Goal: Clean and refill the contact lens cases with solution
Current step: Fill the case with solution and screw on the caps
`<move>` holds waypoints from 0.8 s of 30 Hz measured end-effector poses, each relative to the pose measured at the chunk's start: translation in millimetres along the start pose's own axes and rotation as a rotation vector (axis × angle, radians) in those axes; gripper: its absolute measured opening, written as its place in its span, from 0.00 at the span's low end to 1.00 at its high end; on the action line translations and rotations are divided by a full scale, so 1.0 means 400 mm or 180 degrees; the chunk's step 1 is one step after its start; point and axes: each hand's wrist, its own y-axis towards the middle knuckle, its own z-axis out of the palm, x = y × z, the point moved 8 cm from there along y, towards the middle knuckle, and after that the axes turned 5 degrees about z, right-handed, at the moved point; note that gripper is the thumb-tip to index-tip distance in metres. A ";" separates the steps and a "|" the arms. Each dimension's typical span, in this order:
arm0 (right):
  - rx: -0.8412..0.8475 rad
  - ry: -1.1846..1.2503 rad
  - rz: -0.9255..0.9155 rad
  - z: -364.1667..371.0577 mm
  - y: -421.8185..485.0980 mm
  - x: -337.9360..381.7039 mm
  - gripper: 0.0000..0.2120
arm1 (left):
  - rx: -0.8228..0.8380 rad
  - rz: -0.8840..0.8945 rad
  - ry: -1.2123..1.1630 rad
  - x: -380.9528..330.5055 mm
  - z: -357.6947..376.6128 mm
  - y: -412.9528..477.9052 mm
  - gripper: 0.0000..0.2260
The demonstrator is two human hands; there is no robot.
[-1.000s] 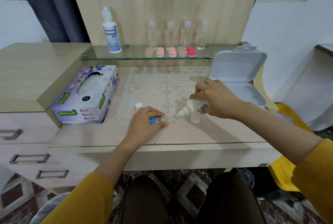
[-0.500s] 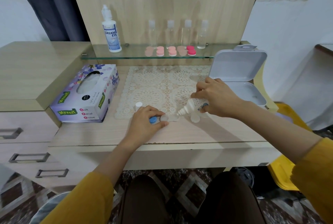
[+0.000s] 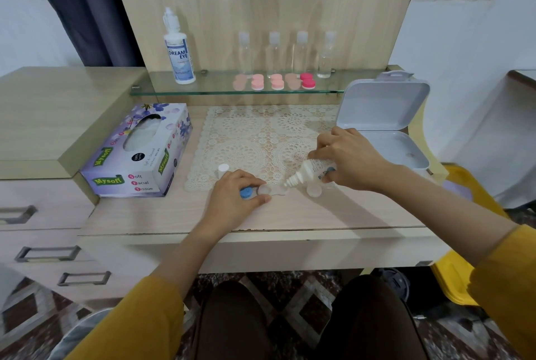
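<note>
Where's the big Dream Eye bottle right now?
In the head view the Dream Eye bottle stands upright at the left end of the glass shelf, left of the four small clear bottles.

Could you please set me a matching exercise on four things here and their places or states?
1. Dream Eye bottle
2. small solution bottle
3. contact lens case
4. white box

A. lid open, at the right end of the desk
B. upright on the glass shelf
C. tilted in the right hand
D. held on the desk by the left hand

Pairs: 1-B, 2-C, 3-D, 4-A
</note>
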 end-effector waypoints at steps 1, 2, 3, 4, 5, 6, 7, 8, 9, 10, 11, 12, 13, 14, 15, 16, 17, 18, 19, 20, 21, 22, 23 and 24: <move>0.0007 0.0008 0.0020 0.003 -0.001 -0.002 0.23 | 0.0002 0.0006 0.0015 -0.001 0.000 0.000 0.11; 0.0013 0.0022 0.0045 0.007 -0.003 -0.006 0.23 | 0.0001 0.0014 0.0030 -0.001 -0.001 0.000 0.11; 0.0011 0.0078 0.0078 0.010 -0.006 -0.010 0.23 | -0.0003 0.0016 0.0040 -0.002 -0.001 -0.001 0.11; -0.0002 0.0205 0.0128 0.014 -0.009 -0.017 0.23 | -0.0007 0.0009 0.0044 -0.002 -0.002 -0.001 0.11; -0.0035 0.0423 0.0200 0.016 -0.013 -0.025 0.24 | -0.0009 -0.0007 0.0048 -0.002 -0.002 -0.002 0.11; -0.0070 0.0721 0.0303 0.019 -0.016 -0.035 0.24 | -0.0005 -0.0022 0.0056 -0.003 -0.002 -0.002 0.12; -0.0128 0.1052 0.0415 0.019 -0.021 -0.046 0.23 | -0.0002 -0.0021 0.0069 -0.004 -0.002 -0.001 0.12; -0.0219 0.1382 0.0527 0.018 -0.025 -0.057 0.23 | 0.0001 -0.0013 0.0075 -0.004 -0.002 -0.001 0.13; -0.0330 0.1720 0.0634 0.015 -0.030 -0.067 0.21 | 0.0002 -0.0005 0.0072 -0.006 -0.002 -0.001 0.13; -0.0441 0.2069 0.0738 0.012 -0.035 -0.076 0.20 | 0.0001 -0.0003 0.0070 -0.005 -0.002 -0.002 0.14; -0.0547 0.2402 0.0840 0.010 -0.039 -0.083 0.20 | -0.0011 0.0009 0.0087 -0.003 -0.001 -0.003 0.15; -0.0640 0.2685 0.0947 0.012 -0.043 -0.090 0.20 | -0.0041 0.0024 0.0115 -0.001 -0.002 -0.003 0.16; -0.0731 0.2895 0.1045 0.015 -0.045 -0.097 0.20 | -0.0107 0.0064 0.0136 -0.004 -0.005 -0.004 0.16; -0.0824 0.3038 0.1130 0.021 -0.046 -0.103 0.20 | -0.0218 0.0143 0.0155 -0.011 -0.013 -0.005 0.16; -0.0912 0.3138 0.1205 0.028 -0.046 -0.108 0.19 | -0.0375 0.0272 0.0186 -0.021 -0.024 -0.005 0.15; -0.0983 0.3221 0.1281 0.036 -0.046 -0.112 0.19 | -0.0568 0.0427 0.0237 -0.034 -0.039 -0.006 0.15; -0.1041 0.3305 0.1350 0.046 -0.045 -0.116 0.19 | -0.0783 0.0549 0.0271 -0.044 -0.057 -0.010 0.14; -0.1090 0.3402 0.1410 0.055 -0.045 -0.119 0.18 | -0.0976 0.0587 0.0308 -0.049 -0.077 -0.012 0.12; -0.1135 0.3508 0.1450 0.064 -0.045 -0.120 0.18 | -0.1122 0.0557 0.0357 -0.046 -0.097 -0.011 0.10; -0.1169 0.3596 0.1479 0.073 -0.045 -0.121 0.18 | -0.1207 0.0465 0.0428 -0.036 -0.115 -0.008 0.09; -0.1188 0.3649 0.1500 0.081 -0.044 -0.121 0.18 | -0.1209 0.0311 0.0507 -0.019 -0.128 -0.004 0.10; -0.1187 0.3668 0.1526 0.091 -0.043 -0.120 0.18 | -0.1095 0.0113 0.0576 0.003 -0.133 0.004 0.13; -0.1176 0.3673 0.1548 0.099 -0.043 -0.118 0.18 | -0.0908 -0.0075 0.0613 0.025 -0.133 0.009 0.15; -0.1173 0.3683 0.1562 0.106 -0.044 -0.117 0.18 | -0.0713 -0.0233 0.0617 0.045 -0.130 0.012 0.15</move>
